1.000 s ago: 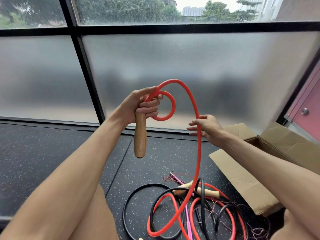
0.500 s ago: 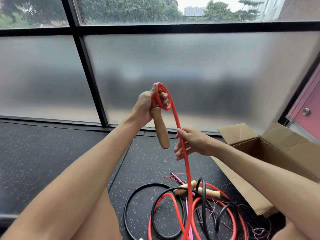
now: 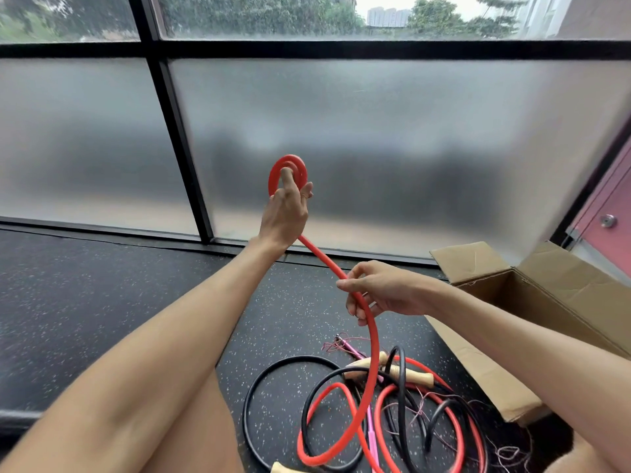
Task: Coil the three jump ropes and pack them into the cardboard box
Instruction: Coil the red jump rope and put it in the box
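My left hand (image 3: 286, 213) is raised in front of the window and grips small tight coils of the red jump rope (image 3: 370, 339); its wooden handle is hidden behind the hand. From there the rope runs down right through my right hand (image 3: 382, 291), whose fingers curl round it, then falls to the floor. On the floor lie a black rope (image 3: 251, 397), a thin pink rope (image 3: 370, 428) and a pale wooden handle (image 3: 409, 375), tangled with the red loops. The open cardboard box (image 3: 560, 291) lies at the right.
A frosted window with black frames (image 3: 184, 145) stands close ahead. The floor is dark speckled rubber (image 3: 85, 302). A red door (image 3: 607, 206) is at the far right. My knees fill the bottom corners.
The left hand turned and rose slightly, drawing the red loop into tight coils and hiding the wooden handle. The right hand slid down and right along the rope.
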### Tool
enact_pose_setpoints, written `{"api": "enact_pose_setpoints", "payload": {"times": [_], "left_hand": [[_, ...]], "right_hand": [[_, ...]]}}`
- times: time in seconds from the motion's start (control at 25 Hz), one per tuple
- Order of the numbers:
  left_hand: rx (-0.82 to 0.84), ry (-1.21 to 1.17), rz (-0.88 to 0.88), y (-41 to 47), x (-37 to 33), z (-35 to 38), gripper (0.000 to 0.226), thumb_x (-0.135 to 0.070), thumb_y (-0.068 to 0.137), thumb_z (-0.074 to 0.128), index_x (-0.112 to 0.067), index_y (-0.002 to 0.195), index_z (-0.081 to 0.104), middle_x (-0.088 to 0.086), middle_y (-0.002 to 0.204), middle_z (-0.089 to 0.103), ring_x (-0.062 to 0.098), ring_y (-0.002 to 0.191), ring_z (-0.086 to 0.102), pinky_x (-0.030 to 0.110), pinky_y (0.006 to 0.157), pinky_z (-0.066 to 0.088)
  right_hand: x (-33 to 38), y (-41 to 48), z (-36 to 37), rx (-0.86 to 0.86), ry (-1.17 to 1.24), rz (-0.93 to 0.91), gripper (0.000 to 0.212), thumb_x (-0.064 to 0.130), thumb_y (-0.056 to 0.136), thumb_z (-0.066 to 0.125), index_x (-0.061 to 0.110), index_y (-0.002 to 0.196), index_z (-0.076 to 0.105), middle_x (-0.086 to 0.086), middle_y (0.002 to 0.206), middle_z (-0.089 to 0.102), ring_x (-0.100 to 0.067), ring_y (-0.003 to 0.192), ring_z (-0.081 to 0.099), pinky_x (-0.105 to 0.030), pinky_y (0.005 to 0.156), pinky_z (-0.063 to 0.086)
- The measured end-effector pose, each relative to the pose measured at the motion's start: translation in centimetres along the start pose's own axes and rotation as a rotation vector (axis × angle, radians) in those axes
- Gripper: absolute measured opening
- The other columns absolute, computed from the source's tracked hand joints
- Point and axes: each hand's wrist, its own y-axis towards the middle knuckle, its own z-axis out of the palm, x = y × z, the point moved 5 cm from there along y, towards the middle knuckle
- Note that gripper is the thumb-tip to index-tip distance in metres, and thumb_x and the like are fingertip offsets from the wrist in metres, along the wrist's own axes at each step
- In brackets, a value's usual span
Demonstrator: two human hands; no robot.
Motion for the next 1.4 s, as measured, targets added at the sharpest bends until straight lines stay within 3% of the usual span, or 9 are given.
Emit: {"api": "enact_pose_setpoints", "payload": {"times": [0.16, 0.28, 0.36, 0.52, 0.68, 1.0, 1.2, 1.32, 1.4], "left_hand": [[0.136, 0.439, 0.131, -0.9, 1.6, 0.0, 0.034, -0.027, 0.106, 0.039, -0.002, 0.128, 0.037, 0.019, 0.082, 0.07, 0.042, 0.072, 0.068, 0.04, 0.059, 0.045], [0.338, 0.544, 0.089, -1.9, 2.5, 1.0, 0.033, -0.027, 0.105, 0.043, -0.003, 0.128, 0.039, 0.02, 0.089, 0.069, 0.042, 0.08, 0.067, 0.041, 0.063, 0.045], [0.502, 0.57, -0.006, -2.5, 3.3, 1.9, 0.029, -0.03, 0.104, 0.045, -0.007, 0.122, 0.042, 0.016, 0.089, 0.069, 0.037, 0.081, 0.068, 0.037, 0.066, 0.044], [0.681, 0.347, -0.232, -2.9, 3.9, 2.0, 0.02, -0.035, 0.103, 0.047, -0.016, 0.104, 0.046, 0.006, 0.094, 0.062, 0.023, 0.073, 0.057, 0.031, 0.065, 0.042], [0.801, -0.108, -0.399, -3.1, 1.8, 1.3, 0.022, -0.027, 0.106, 0.047, -0.013, 0.09, 0.05, 0.004, 0.062, 0.048, 0.011, 0.041, 0.044, 0.023, 0.039, 0.039], [0.973, -0.6, -0.352, -3.5, -2.7, -0.4, 0.019, -0.015, 0.104, 0.041, -0.003, 0.1, 0.055, 0.011, 0.049, 0.04, 0.023, 0.041, 0.041, 0.031, 0.051, 0.041], [1.007, -0.769, -0.314, -3.3, -4.4, -1.3, 0.031, -0.026, 0.108, 0.032, -0.002, 0.11, 0.053, 0.008, 0.049, 0.042, 0.024, 0.043, 0.046, 0.034, 0.057, 0.044], [1.038, -0.877, -0.333, -3.6, -5.2, -1.4, 0.032, -0.028, 0.107, 0.032, -0.003, 0.112, 0.052, 0.004, 0.047, 0.037, 0.019, 0.041, 0.038, 0.031, 0.056, 0.041], [1.053, -0.951, -0.347, -3.6, -5.7, -1.3, 0.032, -0.027, 0.106, 0.032, -0.004, 0.108, 0.053, 0.001, 0.046, 0.032, 0.016, 0.039, 0.031, 0.029, 0.054, 0.04]], "right_hand": [[0.5, -0.3, -1.2, -0.178, -0.239, 0.016, 0.018, 0.021, 0.098, 0.062, 0.004, 0.097, 0.055, -0.012, 0.073, 0.064, -0.019, 0.057, 0.056, -0.031, 0.055, 0.054], [1.0, 0.1, -4.0, -0.527, -0.753, -0.001, 0.024, 0.028, 0.093, 0.068, 0.01, 0.102, 0.054, -0.009, 0.089, 0.065, -0.023, 0.077, 0.06, -0.036, 0.066, 0.05], [1.6, -0.2, -4.6, -0.774, -0.987, -0.128, 0.022, 0.02, 0.093, 0.065, 0.011, 0.1, 0.047, -0.01, 0.088, 0.063, -0.03, 0.082, 0.062, -0.037, 0.068, 0.047], [3.5, -1.7, -4.9, -1.018, -1.076, -0.517, 0.021, 0.015, 0.093, 0.066, 0.011, 0.095, 0.046, -0.007, 0.079, 0.062, -0.024, 0.065, 0.054, -0.034, 0.059, 0.042], [4.7, -2.9, -6.7, -1.084, -1.065, -0.706, 0.019, 0.023, 0.098, 0.06, 0.01, 0.09, 0.049, -0.005, 0.075, 0.059, -0.024, 0.069, 0.054, -0.033, 0.057, 0.04], [4.9, -2.6, -9.8, -1.08, -0.624, -0.77, 0.018, 0.013, 0.1, 0.052, 0.009, 0.085, 0.062, 0.001, 0.077, 0.053, -0.017, 0.07, 0.046, -0.03, 0.064, 0.036], [4.6, -1.4, -10.5, -0.753, -0.088, -0.658, 0.039, 0.019, 0.107, 0.04, 0.011, 0.073, 0.058, 0.004, 0.056, 0.044, -0.012, 0.052, 0.037, -0.029, 0.054, 0.033], [4.4, -0.6, -10.5, -0.563, 0.312, -0.589, 0.045, 0.026, 0.109, 0.035, 0.006, 0.075, 0.057, 0.007, 0.051, 0.036, -0.01, 0.048, 0.028, -0.026, 0.049, 0.028], [4.3, -0.3, -10.2, -0.497, 0.437, -0.549, 0.046, 0.028, 0.109, 0.034, 0.004, 0.077, 0.058, 0.005, 0.051, 0.03, -0.012, 0.049, 0.024, -0.025, 0.047, 0.024]]}}
